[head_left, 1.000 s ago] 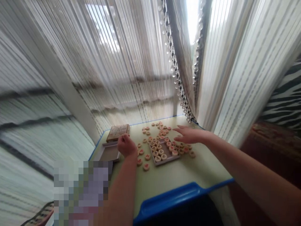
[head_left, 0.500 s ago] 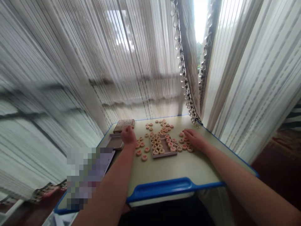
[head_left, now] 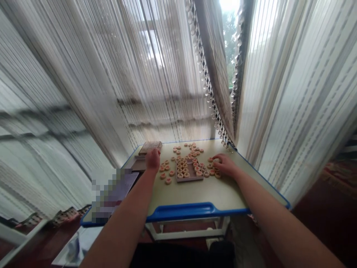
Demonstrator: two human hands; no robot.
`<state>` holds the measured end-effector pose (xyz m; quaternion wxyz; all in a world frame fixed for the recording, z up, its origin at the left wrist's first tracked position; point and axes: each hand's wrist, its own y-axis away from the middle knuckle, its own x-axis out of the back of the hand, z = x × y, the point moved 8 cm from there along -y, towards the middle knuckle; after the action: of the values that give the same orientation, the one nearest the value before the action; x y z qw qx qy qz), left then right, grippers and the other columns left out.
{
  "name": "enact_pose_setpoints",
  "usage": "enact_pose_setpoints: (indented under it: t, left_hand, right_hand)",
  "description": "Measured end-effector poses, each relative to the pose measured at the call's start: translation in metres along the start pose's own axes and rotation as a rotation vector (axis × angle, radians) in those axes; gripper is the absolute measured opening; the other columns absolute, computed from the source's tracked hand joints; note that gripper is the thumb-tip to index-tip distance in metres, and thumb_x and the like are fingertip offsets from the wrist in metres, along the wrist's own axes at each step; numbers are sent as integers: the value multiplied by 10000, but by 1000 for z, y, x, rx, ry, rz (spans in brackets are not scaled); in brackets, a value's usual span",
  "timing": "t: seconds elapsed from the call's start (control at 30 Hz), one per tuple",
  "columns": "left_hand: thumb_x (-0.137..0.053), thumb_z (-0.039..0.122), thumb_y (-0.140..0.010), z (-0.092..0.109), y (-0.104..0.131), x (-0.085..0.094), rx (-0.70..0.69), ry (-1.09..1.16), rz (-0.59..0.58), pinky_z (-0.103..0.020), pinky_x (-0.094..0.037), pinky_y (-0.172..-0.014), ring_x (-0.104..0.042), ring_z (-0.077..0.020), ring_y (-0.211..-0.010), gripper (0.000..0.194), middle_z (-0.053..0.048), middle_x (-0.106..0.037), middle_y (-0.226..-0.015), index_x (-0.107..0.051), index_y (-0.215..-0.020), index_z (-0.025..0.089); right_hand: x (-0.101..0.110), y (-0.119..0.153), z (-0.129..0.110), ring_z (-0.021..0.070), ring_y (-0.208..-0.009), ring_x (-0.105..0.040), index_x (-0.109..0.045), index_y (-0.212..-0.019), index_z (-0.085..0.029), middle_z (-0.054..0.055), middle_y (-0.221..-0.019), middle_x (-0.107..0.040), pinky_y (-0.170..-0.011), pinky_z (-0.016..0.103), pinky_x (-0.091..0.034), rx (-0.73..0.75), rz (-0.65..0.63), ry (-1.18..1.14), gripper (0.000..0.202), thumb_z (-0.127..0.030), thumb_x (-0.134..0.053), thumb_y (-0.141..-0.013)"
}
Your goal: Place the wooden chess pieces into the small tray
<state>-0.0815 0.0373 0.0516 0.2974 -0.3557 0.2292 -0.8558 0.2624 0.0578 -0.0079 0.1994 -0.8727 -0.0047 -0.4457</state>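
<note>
Round wooden xiangqi pieces [head_left: 168,180] with red or dark characters lie scattered over the table. In the middle, a shallow box [head_left: 190,179] holds rows of them along its left and right sides, with a bare strip between. My left hand [head_left: 153,160] is closed in a fist left of the box; whatever it may hold is hidden. To the right of the box, my right hand [head_left: 225,165] reaches in with bent fingers apart. Its fingertips are at a loose piece [head_left: 210,159], and other pieces lie just below them.
A lidded-looking box [head_left: 150,146] stands at the table's back left, with an open shallow tray [head_left: 138,165] before it. Papers [head_left: 122,190], partly pixelated, lie on the left. The table [head_left: 192,193] has a blue raised edge [head_left: 184,210]. Sheer curtains [head_left: 167,74] hang behind.
My right hand has shifted left, and its fingers have bent down toward the loose pieces. My left hand remains a fist in nearly the same place. The camera view has tilted slightly.
</note>
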Motion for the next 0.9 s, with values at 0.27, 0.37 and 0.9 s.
enact_pose_setpoints:
  t: [0.27, 0.37, 0.9]
  left_hand:
    - [-452, 389, -746, 36, 26, -28, -246, -190, -160, -235, -367, -574, -529, -145, -578, 254, -10, -586, -610, -602, -712, 186]
    - [-470, 382, -739, 39, 25, -30, -304, -174, -127, -234, -396, -606, -541, -137, -584, 269, -32, -619, -724, -621, -805, 169]
    - [-535, 349, -753, 42, 17, -31, -333, -168, -96, -248, -446, -659, -636, -165, -627, 258, -37, -680, -795, -632, -932, 191]
  right_hand:
    - [2, 11, 0, 258, -1111, -471, -593, -1116, -150, 114, -1137, -581, -959, 369, -345, -39, -155, 4, 437, -220, -546, -687]
    - [4, 11, 0, 263, -1094, -480, -580, -1135, -124, 138, -1150, -568, -949, 354, -356, -68, -124, 2, 482, -247, -577, -670]
    - [15, 3, 25, 179, -907, -573, -671, -943, -146, 68, -980, -662, -820, 267, -418, -176, 66, 35, 319, -161, -458, -706]
